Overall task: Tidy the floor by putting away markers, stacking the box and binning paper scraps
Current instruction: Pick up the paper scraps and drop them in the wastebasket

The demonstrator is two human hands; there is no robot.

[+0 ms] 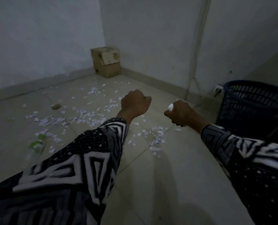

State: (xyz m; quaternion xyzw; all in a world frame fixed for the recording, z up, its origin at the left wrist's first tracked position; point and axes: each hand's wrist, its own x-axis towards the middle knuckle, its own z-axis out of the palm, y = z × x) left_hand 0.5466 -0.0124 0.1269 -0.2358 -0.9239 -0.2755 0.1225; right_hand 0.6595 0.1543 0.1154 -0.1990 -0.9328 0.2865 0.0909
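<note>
Room: dim, with pale walls that meet in a far corner and a tiled floor (151, 176).

Left hand (135, 103): held out over the floor, fingers curled into a fist. I cannot see anything inside it, though the picture is dark and I see it from the back, so a small scrap might be hidden there.

Right hand (182, 113): also held out, fingers curled round a small wad of white paper (170, 107). A bit of the wad pokes out at the top of the fist. This hand is near the bin, but not over it.

Sleeves: both arms wear black and white patterned sleeves (80, 159).

Paper scraps (86, 114): many small white bits lie all over the floor, most of them in a wide patch past the left hand. A smaller heap lies below and between the two hands.

Bin (255, 108): a dark blue basket with holes in its wall, standing on the floor by the right wall.

Box (106, 62): a brown cardboard one, set right in the far corner, with a smaller pale box in its top.

Bottle (36, 146): clear with green on it, lying on the floor at the left, blurry.

Brown lump (56, 106): a small thing on the floor among the scraps; I cannot tell what it is.

Cable (195, 62): a thin line running down the right wall to the floor.
</note>
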